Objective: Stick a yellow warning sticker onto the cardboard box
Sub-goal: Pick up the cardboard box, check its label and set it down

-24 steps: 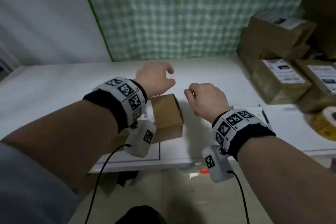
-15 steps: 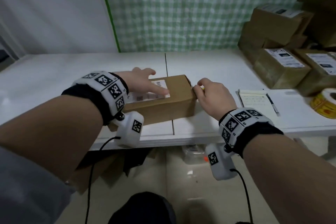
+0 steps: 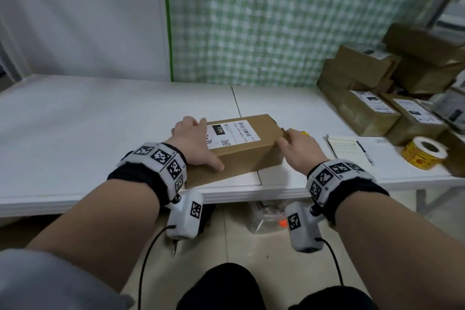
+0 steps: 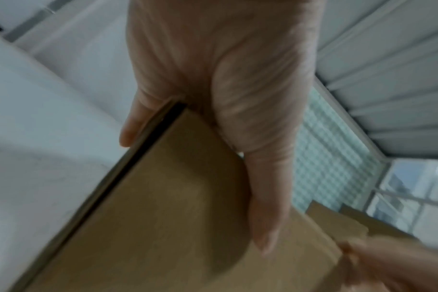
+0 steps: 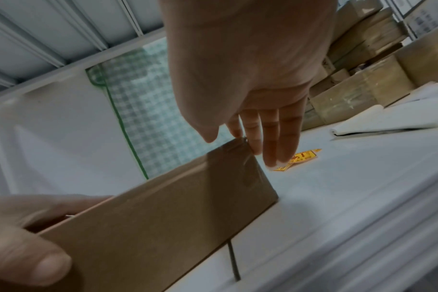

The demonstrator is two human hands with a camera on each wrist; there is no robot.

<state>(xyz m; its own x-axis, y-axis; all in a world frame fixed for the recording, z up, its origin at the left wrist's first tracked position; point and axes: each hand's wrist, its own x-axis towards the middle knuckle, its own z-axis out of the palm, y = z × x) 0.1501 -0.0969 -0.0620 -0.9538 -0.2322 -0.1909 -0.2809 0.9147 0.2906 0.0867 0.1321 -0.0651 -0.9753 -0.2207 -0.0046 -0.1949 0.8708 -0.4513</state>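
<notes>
A brown cardboard box with a white shipping label lies near the front edge of the white table. My left hand grips its left end, thumb along the front face and fingers over the far side. The straight fingers of my right hand touch the top corner of the right end, with the thumb near the front edge. A loose yellow warning sticker lies on the table just beyond those fingertips; in the head view the sticker peeks out past the hand.
A roll of yellow stickers sits at the right, beside a notepad with a pen. Several labelled cardboard boxes are stacked at the back right. A green checked cloth hangs behind the table.
My left hand slid off the label to the box's left end and now grips it. The box sits turned a little and farther onto the table. My right hand stays at the right end.
</notes>
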